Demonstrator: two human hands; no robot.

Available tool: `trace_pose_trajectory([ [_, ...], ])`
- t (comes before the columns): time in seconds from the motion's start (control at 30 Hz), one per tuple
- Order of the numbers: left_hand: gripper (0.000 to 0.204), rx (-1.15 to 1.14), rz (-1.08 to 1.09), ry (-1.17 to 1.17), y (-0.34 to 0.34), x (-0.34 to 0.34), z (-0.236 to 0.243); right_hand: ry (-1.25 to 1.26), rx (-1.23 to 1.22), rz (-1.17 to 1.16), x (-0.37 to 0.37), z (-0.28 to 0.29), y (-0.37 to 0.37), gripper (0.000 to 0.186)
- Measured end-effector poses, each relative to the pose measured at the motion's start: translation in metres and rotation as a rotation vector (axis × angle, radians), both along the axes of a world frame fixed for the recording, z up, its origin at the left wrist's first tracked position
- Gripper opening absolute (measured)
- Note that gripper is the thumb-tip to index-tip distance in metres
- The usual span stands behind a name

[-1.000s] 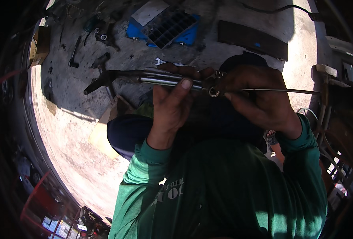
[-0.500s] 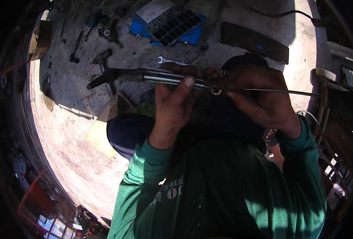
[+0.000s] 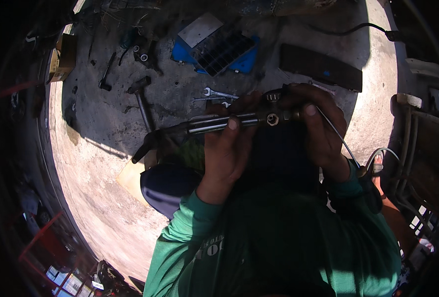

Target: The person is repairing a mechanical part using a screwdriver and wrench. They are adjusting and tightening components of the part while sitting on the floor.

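Note:
Across the middle lies a dark metal tool with two parallel bright tubes (image 3: 214, 124), a knurled knob and a round brass-coloured port at its right part, and a dark branching end at the left. My left hand (image 3: 229, 153) is closed round the tubes, thumb on the near side. My right hand (image 3: 326, 133) grips the tool's right end between thumb and fingers. That hand also keeps a thin straight metal rod (image 3: 342, 140) with a thicker dark end, slanting down toward my right sleeve. Its other end is hidden by my fingers.
On the concrete floor ahead lie several wrenches (image 3: 219, 93), a hammer (image 3: 142, 104) and a ratchet-like handle (image 3: 107, 72). Farther off are a blue case with a black compartment tray (image 3: 224, 52) and a long dark case (image 3: 321, 67). A cardboard box (image 3: 63, 57) stands left.
The tool's left end has dropped, tilting it. My right hand has turned, and the rod swung from pointing right to slanting down toward me. The brass port now shows more fully.

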State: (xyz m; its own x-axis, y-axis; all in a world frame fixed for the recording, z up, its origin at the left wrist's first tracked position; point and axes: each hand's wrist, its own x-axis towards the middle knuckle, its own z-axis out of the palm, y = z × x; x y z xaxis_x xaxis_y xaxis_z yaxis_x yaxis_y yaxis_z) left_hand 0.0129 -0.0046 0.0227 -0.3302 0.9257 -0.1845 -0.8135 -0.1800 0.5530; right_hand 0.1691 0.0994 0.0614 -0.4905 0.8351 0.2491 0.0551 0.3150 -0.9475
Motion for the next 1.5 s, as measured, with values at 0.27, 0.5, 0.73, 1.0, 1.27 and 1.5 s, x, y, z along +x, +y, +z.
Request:
trace_pose_trajectory([
  [0.27,0.04,-0.291,-0.172,0.863,-0.059,-0.029,0.004,-0.156,-0.236,-0.14,-0.019,-0.008,0.032,0.027],
  [0.5,0.045,-0.348,-0.417,0.203,-0.06,-0.038,0.004,-0.097,-0.172,0.072,-0.026,-0.017,0.055,0.027],
  [0.73,0.078,-0.468,-0.69,0.605,-0.01,-0.016,0.053,-0.298,0.08,0.218,-0.034,0.005,0.077,0.025],
  [1.0,0.073,-0.409,-0.765,0.374,0.001,-0.018,0.037,-0.321,0.296,0.03,0.038,0.01,0.093,0.03],
  [1.27,0.084,-0.37,-0.832,0.332,0.016,-0.009,0.037,-0.597,-0.041,0.02,0.084,-0.014,0.063,0.036],
  [1.5,0.08,-0.368,-0.822,0.291,0.02,0.004,0.042,-0.091,-0.261,0.084,0.116,0.006,0.067,0.031],
])
